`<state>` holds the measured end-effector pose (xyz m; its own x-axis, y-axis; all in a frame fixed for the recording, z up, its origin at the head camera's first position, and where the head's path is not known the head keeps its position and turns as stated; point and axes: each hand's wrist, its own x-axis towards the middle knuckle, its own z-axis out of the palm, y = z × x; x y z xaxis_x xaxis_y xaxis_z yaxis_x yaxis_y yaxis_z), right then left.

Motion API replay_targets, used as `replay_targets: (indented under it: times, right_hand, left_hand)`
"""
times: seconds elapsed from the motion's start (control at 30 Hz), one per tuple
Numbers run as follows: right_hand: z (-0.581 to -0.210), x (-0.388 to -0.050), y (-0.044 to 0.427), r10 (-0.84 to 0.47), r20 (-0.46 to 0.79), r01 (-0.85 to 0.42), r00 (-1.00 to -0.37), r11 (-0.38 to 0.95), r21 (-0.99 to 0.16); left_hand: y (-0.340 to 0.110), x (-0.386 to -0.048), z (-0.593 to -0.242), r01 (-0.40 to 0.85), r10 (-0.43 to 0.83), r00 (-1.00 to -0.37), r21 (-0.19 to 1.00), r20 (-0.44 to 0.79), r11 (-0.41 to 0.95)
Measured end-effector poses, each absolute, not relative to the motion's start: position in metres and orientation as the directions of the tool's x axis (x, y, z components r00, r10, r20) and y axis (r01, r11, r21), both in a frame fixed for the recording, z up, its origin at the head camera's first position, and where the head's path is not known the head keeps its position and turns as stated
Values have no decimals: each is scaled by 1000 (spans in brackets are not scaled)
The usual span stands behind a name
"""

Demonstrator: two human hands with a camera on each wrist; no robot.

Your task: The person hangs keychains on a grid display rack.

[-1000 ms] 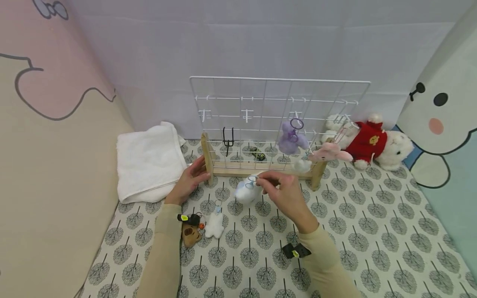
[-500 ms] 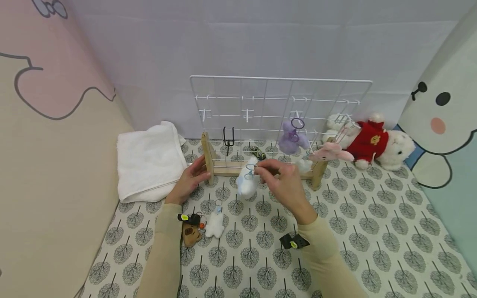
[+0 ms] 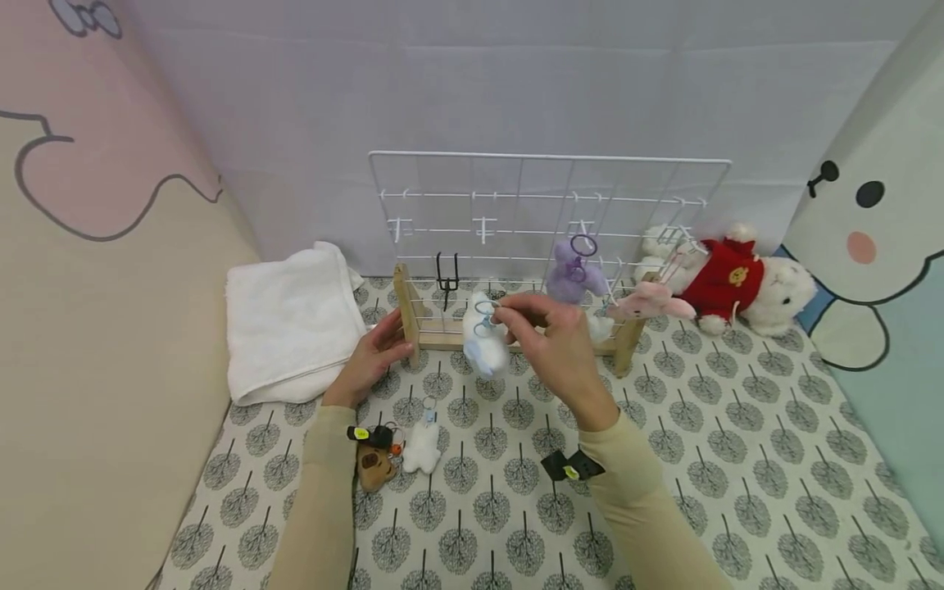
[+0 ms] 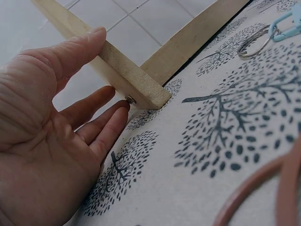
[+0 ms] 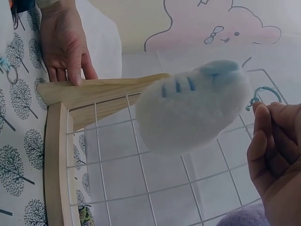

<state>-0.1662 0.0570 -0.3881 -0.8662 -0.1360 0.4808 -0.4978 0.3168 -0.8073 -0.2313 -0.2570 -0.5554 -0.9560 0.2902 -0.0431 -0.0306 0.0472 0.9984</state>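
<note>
My right hand [image 3: 549, 344] pinches the blue ring [image 5: 268, 90] of a white plush keychain [image 3: 483, 340] with pale blue patches. The plush hangs in front of the white wire grid rack [image 3: 509, 260], apart from the hooks. In the right wrist view, its rounded body [image 5: 188, 115] bears blue stripes and covers part of the grid. At the rack's left end my left hand [image 3: 372, 360] touches the wooden foot [image 4: 127, 70], its thumb on the edge and its fairly straight fingertips against the outer side. Metal hooks, a white one [image 3: 483, 229] and a black one [image 3: 447, 283], sit on the grid.
A purple plush keychain [image 3: 571, 274] and a pink one [image 3: 652, 301] hang on the rack. White [image 3: 422, 447] and brown [image 3: 374, 467] plush keychains lie near my left forearm. A folded white towel [image 3: 295, 328] lies left, a red-shirted plush toy [image 3: 726, 274] right.
My right hand has raised the white plush keychain from near the table toward the rack, slightly leftward. The left hand keeps its place at the wooden foot.
</note>
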Motion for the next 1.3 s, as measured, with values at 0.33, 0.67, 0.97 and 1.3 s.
replay_targets:
  times: [0.33, 0.67, 0.97, 1.3]
  right_hand:
    - [-376, -172, 45, -68, 423, -427, -904, 228, -875]
    - [-368, -179, 37, -14, 443, -441, -896, 139, -887]
    - [-362, -186, 33, 37, 463, -459, -886, 80, -885]
    - [-355, -195, 31, 74, 467, -466, -881, 32, -884]
  left_hand:
    - [-257, -232, -557, -24, 289, -957, 999, -35, 42]
    - [-258, -233, -558, -32, 298, -954, 998, -45, 48]
    - [-258, -234, -558, -22, 302, -953, 999, -35, 47]
    - [-258, -232, -557, -24, 295, -955, 998, -38, 53]
